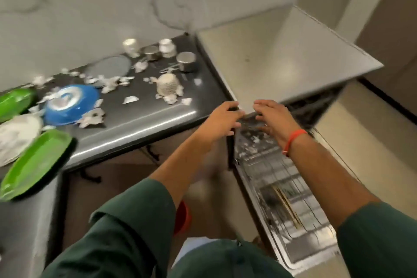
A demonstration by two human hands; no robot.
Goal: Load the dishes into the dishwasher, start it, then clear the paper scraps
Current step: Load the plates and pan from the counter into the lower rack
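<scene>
We see both hands reaching over the open dishwasher (282, 187); left hand (222, 119) and right hand (269, 117) have loosely curled fingers, grasping nothing, though motion blur hides any contact. Left of the left hand, the dark counter (140, 124) holds paper scraps (91, 117), blue bowl (70, 104), green plates (33, 162), steel cups (186, 61).

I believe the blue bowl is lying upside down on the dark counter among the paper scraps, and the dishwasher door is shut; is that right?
Not quite: the dishwasher door is open, folded down, with both hands reaching above it. The head view shows this. The blue bowl does lie upside down on the dark counter among the paper scraps.
</scene>
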